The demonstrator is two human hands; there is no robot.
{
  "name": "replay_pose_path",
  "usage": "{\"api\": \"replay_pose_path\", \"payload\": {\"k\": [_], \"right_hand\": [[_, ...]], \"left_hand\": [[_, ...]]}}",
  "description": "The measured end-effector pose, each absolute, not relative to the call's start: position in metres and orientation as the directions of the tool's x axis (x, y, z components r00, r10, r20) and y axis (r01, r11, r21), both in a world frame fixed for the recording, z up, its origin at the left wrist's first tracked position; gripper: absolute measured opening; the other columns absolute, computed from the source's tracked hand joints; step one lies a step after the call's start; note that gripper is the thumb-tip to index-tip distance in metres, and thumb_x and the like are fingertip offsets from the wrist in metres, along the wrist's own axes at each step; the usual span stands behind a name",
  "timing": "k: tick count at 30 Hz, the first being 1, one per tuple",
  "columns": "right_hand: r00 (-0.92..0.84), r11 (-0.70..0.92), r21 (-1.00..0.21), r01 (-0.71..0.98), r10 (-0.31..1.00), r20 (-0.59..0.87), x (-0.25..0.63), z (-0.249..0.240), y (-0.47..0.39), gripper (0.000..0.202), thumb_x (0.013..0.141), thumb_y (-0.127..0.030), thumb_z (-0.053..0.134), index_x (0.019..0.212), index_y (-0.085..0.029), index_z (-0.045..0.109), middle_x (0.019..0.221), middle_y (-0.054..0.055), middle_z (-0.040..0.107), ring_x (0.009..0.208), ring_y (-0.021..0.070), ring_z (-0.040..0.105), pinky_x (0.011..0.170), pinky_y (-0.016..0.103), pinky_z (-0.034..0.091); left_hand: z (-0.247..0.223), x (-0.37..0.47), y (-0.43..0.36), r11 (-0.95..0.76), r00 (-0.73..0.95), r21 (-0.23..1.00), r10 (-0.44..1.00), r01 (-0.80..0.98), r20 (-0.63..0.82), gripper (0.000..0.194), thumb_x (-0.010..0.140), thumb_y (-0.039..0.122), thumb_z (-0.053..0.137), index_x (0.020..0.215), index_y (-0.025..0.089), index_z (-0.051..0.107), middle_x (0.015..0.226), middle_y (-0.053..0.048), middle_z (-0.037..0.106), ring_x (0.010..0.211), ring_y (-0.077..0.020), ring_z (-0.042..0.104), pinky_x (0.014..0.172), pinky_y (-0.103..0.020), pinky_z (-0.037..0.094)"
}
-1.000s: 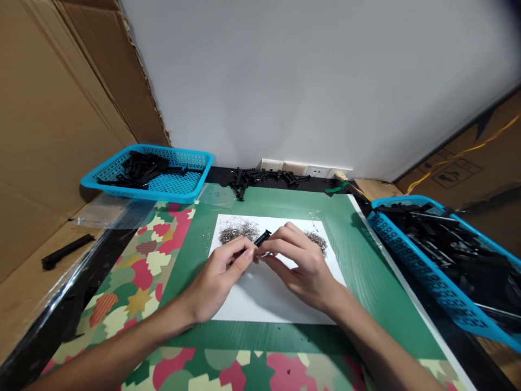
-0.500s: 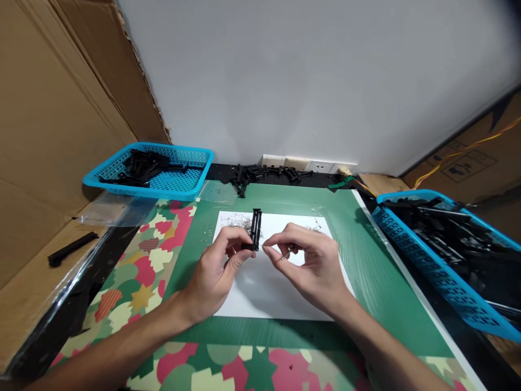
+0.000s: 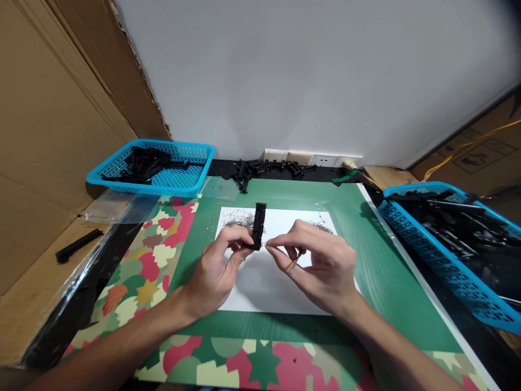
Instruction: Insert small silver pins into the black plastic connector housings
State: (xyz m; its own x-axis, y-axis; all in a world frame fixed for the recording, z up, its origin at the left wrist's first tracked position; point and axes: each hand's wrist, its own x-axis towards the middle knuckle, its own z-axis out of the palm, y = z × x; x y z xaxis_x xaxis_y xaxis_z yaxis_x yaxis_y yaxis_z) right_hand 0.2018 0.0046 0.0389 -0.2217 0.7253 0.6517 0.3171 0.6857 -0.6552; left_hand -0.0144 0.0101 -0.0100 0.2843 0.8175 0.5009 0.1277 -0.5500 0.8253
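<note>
My left hand (image 3: 217, 274) pinches a narrow black plastic part (image 3: 259, 225) near its lower end and holds it upright above a white sheet of paper (image 3: 260, 296). To the right of that part, my right hand (image 3: 319, 260) is closed. A thin metal rod (image 3: 297, 262) lies across its curled fingers. Its thumb and forefinger tips are pressed together close to the part's lower end; whatever tiny thing sits between them is too small to name. On the paper behind my hands lie a pile of small metal wire pieces (image 3: 240, 218) and a second pile (image 3: 323, 225).
A blue basket (image 3: 171, 190) holding black parts stands back left; another blue basket (image 3: 443, 271), heaped with black pieces, stands right. Loose black parts (image 3: 244, 176) lie along the wall below the sockets (image 3: 301, 157). One black piece (image 3: 78, 245) rests on cardboard at left.
The black plastic part has turned in my left hand and now shows a broader, solid face. My right hand has moved slightly right, and its metal rod has tilted more upright.
</note>
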Motion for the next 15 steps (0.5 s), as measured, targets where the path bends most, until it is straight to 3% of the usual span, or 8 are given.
{"api": "replay_pose_path", "payload": {"k": [9,15], "right_hand": [[-0.309,0.727,-0.605,0.323,0.686,0.659,0.202,0.0393,0.0077,0.012,0.096,-0.009,0.069,0.097,-0.018,0.077,0.071,0.001,0.063,0.066,0.0129,0.059,0.062,0.027,0.05],[-0.346,0.708,-0.629,0.32,0.706,0.618,0.2038,0.0378,0.0092,0.017,0.099,-0.011,0.065,0.101,-0.021,0.078,0.077,0.002,0.067,0.069,0.014,0.063,0.062,0.027,0.051]], "left_hand": [[-0.0119,-0.0118,0.0081,-0.606,0.276,0.775,0.787,0.176,0.552,0.024,0.105,0.007,0.055,0.121,0.026,0.057,0.114,-0.003,0.067,0.104,-0.0144,0.067,0.088,-0.025,0.055],[-0.0162,-0.0147,0.0077,-0.584,0.249,0.79,0.806,0.186,0.537,0.023,0.103,0.005,0.055,0.114,0.024,0.059,0.111,-0.003,0.068,0.097,-0.0133,0.068,0.084,-0.025,0.056]]}}
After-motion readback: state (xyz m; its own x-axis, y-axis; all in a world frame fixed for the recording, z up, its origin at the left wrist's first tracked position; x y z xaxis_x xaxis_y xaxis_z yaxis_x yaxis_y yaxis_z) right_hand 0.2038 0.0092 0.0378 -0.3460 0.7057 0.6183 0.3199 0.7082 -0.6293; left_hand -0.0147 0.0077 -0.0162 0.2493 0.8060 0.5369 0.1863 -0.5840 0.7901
